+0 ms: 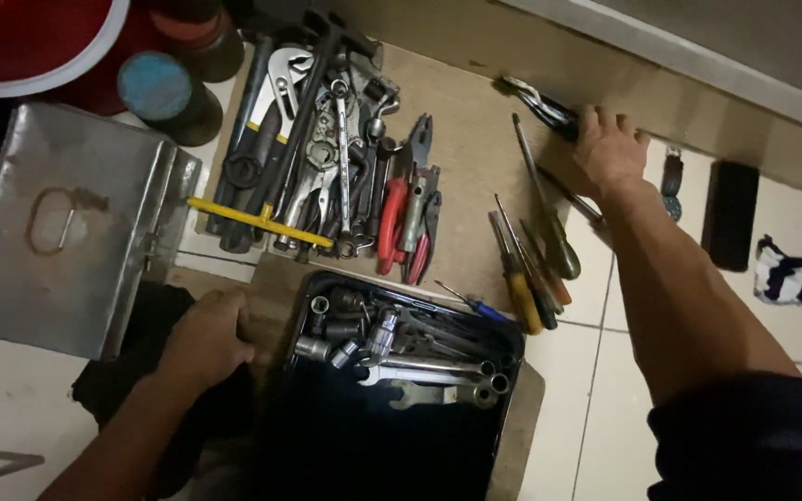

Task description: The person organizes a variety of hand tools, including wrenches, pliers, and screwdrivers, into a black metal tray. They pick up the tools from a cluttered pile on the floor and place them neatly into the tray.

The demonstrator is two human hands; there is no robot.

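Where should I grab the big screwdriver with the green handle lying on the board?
Grip the green-handled screwdriver by its thick handle, coming from above on the near end. The thin shaft points away toward the right hand, and other screwdrivers crowd its left side.

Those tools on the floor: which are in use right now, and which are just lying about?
In hand:
- right hand on dark-handled pliers
- left hand on cardboard sheet by the black tray

Lying about:
- screwdrivers
- wrench pile
- red-handled pliers
- metal toolbox
- striped cloth
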